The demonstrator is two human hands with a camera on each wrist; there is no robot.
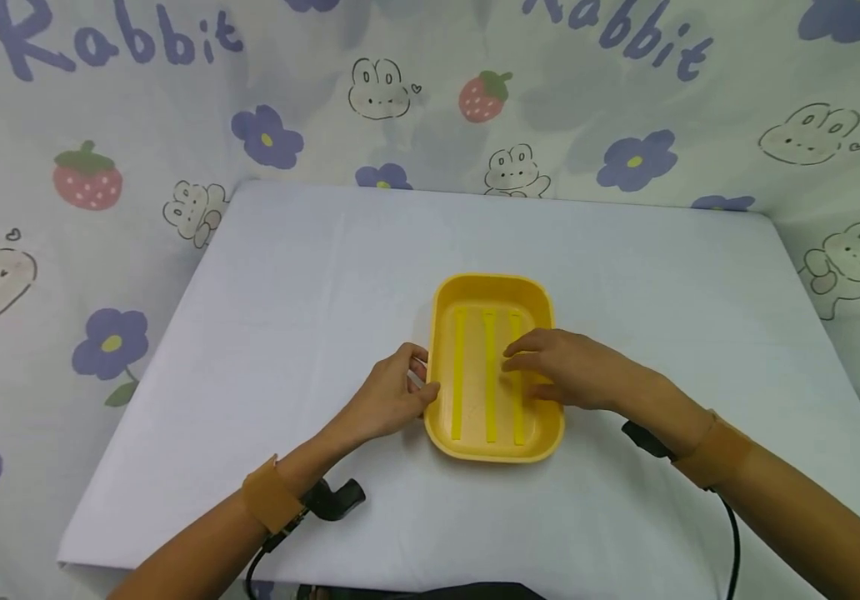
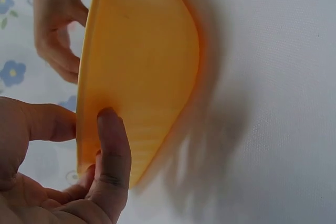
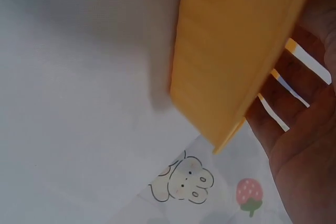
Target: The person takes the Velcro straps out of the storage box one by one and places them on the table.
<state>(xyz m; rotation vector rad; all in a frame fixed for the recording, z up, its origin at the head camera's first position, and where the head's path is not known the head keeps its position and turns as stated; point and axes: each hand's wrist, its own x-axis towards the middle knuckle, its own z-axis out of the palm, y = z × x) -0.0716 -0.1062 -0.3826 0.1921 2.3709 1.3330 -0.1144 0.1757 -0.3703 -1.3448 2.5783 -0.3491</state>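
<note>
A yellow rectangular tray [image 1: 493, 454] with rounded corners lies on the white table. Three thin bright yellow strips [image 1: 490, 375] run lengthwise, side by side, along its floor. On the tray's left side my left hand [image 1: 392, 396] grips the rim, thumb over the edge and fingers against the outer wall, as the left wrist view shows. My right hand [image 1: 576, 367] reaches over the right rim into the tray. Its fingers are spread and bent slightly above the rightmost strip [image 1: 517, 425], partly covering it. Whether the fingertips touch that strip cannot be made out.
White cloth covers the table [image 1: 310, 275] around the tray. Behind it hangs a curtain [image 1: 430, 108] printed with rabbits, strawberries and purple flowers. Each wrist wears a brown band with a small black camera [image 1: 334, 500] and a cable [image 1: 733, 542].
</note>
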